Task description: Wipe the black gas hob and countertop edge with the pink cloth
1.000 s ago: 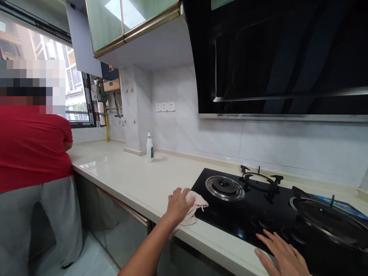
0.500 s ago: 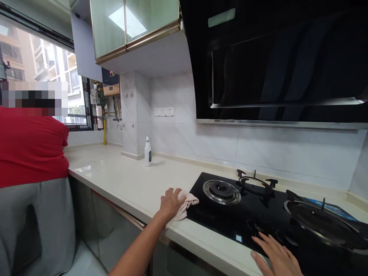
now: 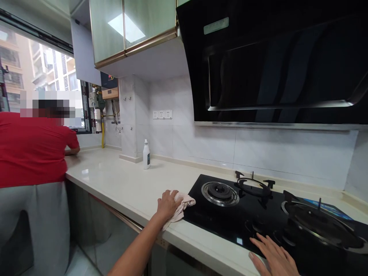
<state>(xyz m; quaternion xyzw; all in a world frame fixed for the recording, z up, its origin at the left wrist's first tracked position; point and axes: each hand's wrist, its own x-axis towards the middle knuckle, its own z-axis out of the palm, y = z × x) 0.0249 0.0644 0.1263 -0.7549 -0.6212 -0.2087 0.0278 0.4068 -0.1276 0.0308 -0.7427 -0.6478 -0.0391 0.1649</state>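
My left hand (image 3: 168, 206) is closed on a pale pink cloth (image 3: 181, 206), pressed to the counter at the left edge of the black gas hob (image 3: 209, 214). Part of the cloth lies under the palm and is hidden. At the hob's front edge, near the control knobs, my right hand (image 3: 273, 255) is spread with its fingers apart and holds nothing. The left burner (image 3: 220, 193) shows without its pan support. A loose-looking black pan support (image 3: 254, 186) stands behind it, and the right burner (image 3: 323, 226) lies beyond my right hand.
A white bottle (image 3: 146, 155) stands on the pale countertop (image 3: 115, 174) near the wall pillar. Above the hob hangs a black range hood (image 3: 273, 69), with green wall cabinets (image 3: 149, 23) beside it. A person in a red shirt (image 3: 34, 149) leans over the counter by the window.
The person in red has leaned further over the counter, and a forearm now shows. My view has shifted slightly; both my hands stay in about the same places.
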